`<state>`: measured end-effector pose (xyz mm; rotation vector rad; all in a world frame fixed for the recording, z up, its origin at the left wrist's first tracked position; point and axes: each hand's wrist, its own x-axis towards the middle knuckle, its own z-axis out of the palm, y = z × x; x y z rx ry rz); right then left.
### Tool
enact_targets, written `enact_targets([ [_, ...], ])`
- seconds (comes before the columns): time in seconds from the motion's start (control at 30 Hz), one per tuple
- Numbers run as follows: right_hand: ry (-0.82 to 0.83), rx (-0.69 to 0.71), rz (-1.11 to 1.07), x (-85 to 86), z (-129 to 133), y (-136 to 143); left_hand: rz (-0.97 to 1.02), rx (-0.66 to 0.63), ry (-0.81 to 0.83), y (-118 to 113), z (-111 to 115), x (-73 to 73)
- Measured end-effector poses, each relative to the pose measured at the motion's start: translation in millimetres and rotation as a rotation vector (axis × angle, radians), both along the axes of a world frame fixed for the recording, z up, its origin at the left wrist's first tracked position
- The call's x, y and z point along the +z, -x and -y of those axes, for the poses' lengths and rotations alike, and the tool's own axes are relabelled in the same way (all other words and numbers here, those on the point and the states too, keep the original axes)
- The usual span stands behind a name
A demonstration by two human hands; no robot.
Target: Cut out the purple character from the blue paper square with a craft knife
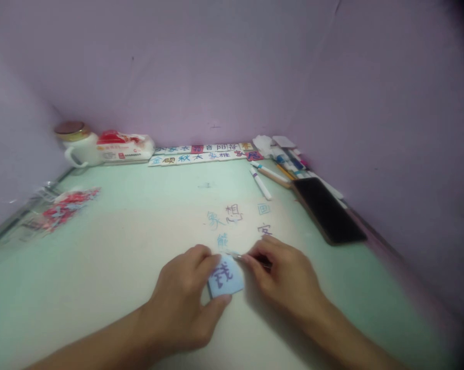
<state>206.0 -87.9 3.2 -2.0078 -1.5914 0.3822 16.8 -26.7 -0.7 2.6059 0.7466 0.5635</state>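
Note:
My left hand (189, 298) holds a small light blue card (232, 282) by its left side, thumb at the lower edge and fingers at the top. A purple handwritten character covers much of the card. At the card's upper right corner, my right hand (286, 272) pinches a thin metallic tool (237, 256), its tip by the top edge; most of the tool is hidden in the fingers. Just beyond both hands, blue and purple characters (233, 213) are written on the pale tabletop (139, 226).
A dark phone (328, 210) lies at the right, near a white marker (260, 184) and other pens. Two rows of character cards (197, 158) line the wall. A lidded white mug (85, 149), a tissue pack (124, 149) and a red-patterned packet (68, 208) are at the left.

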Motion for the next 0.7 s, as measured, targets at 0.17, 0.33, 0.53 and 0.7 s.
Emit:
enact_targets([
  [0.17,-0.005,0.025,0.012,0.0,-1.1,-0.9,-0.012,0.007,-0.005,-0.6,-0.2,-0.1],
  [0.33,0.021,0.019,-0.014,2.0,-1.8,-1.0,-0.015,0.015,-0.006,0.1,1.3,0.7],
  [0.53,0.028,0.022,-0.015,2.3,-1.5,-1.1,-0.015,0.003,0.011,0.0,1.0,2.2],
  [0.7,0.031,0.001,-0.017,1.2,-1.8,-0.9,-0.017,0.003,0.014,0.1,0.6,0.1],
])
